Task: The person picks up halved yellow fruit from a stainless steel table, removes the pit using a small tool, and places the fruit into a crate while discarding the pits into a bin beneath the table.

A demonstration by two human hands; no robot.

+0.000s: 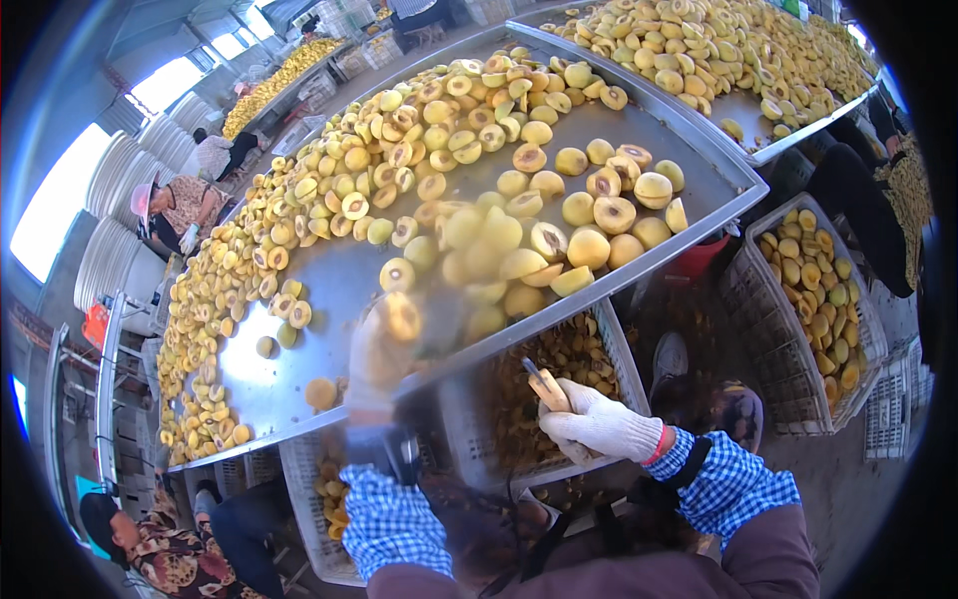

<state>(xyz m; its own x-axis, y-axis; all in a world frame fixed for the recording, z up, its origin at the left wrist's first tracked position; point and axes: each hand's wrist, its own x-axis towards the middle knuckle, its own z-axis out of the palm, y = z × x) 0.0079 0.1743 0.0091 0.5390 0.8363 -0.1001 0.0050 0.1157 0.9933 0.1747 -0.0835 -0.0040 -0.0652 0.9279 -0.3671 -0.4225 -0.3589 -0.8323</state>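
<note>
My right hand (596,423), in a white knit glove, is closed around a wooden-handled tool (549,389) with a short dark tip, held above a crate at the table's near edge. My left hand (381,349) is over the near edge of the metal table (344,275), smeared by motion. At its fingertips is a blurred peach half (402,317); whether the fingers grip it I cannot tell. Just beyond, a blurred cluster of yellow peaches (479,240) appears to be moving. Cut peach halves (614,214), some with brown centres, lie to the right.
Below the table edge stands a plastic crate (624,359) with fruit pieces. Another crate (793,394) of peach halves is at the right. A second heaped table (768,140) stands far right. Co-workers sit at the left (185,205) and lower left (165,544).
</note>
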